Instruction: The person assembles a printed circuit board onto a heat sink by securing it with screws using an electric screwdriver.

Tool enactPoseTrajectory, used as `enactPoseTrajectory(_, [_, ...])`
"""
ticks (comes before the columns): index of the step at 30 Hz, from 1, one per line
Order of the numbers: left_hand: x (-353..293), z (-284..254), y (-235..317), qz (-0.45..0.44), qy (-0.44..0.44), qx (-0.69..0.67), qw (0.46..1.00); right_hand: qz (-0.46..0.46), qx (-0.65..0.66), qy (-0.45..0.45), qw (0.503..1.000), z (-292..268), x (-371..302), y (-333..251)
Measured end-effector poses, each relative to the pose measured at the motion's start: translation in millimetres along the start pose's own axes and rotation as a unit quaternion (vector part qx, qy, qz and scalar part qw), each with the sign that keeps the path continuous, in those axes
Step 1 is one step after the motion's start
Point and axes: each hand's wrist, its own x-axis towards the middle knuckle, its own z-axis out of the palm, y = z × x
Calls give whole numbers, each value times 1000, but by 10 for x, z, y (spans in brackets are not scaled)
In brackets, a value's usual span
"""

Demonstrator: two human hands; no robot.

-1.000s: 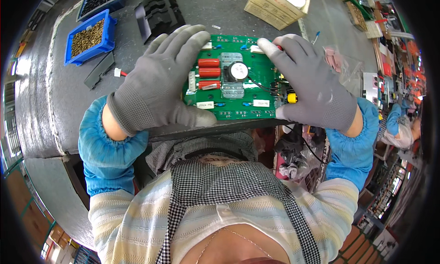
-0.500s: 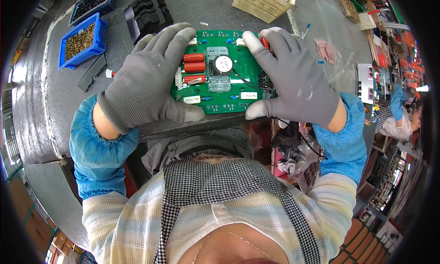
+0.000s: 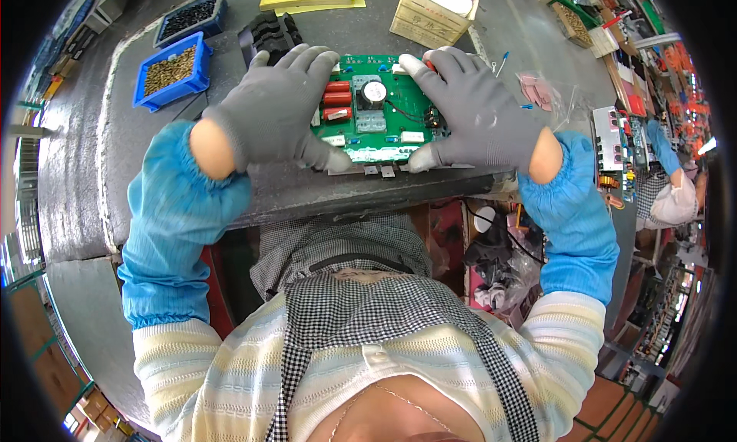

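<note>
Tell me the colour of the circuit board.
The circuit board is green; the head view shows it best.

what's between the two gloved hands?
Head view: a green circuit board, with the left hand on its left side, the right hand on its right.

Fingers [image 3: 318, 72] holding green circuit board [image 3: 407, 97], blue bin [image 3: 175, 95]
</note>
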Motion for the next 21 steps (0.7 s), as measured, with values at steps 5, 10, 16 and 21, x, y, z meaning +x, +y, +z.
enactPoseTrajectory(5, [196,-194,118,-6,-73,105,992,30,19,-65,997,-92,7,0])
enactPoseTrajectory(10, [481,-377,288,-73,-242,131,959,26,-89,-34,995,-139,105,-79])
enactPoseTrajectory(16, [431,-370,341,-74,-248,102,961,80,77,-139,984,-660,363,-184])
enactPoseTrajectory(21, [381,-404,428,-85,-237,77,965,23,110,-172,979,-808,328,-434])
